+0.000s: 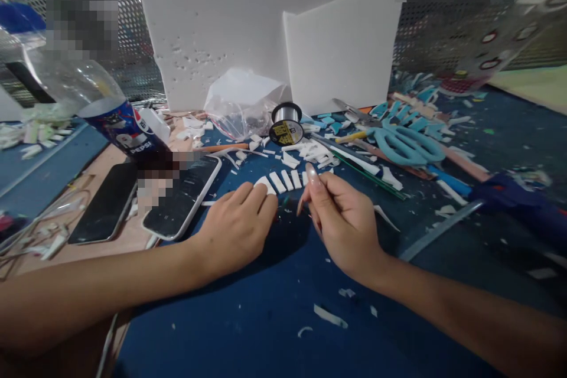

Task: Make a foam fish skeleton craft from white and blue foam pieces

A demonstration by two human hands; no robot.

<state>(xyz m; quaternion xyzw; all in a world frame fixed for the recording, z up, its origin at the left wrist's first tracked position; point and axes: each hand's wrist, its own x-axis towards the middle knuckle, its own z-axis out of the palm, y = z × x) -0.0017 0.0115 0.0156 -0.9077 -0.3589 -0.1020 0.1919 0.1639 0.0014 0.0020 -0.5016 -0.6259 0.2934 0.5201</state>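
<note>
Fingers (267,208) of left hand (237,230) and right hand (348,221) curled, grip undeterminable; five flat white strips (287,179) visible, right hand's ten o'clock.

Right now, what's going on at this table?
A person is working with small white pieces set in a curved row. The left hand is curled at the row's left end, and the right hand, thumb and fingers drawn together, is at its right end; what either grips is hidden. Just beyond the row are loose white scraps and a spool of line, with blue-handled scissors off to the right.
</note>
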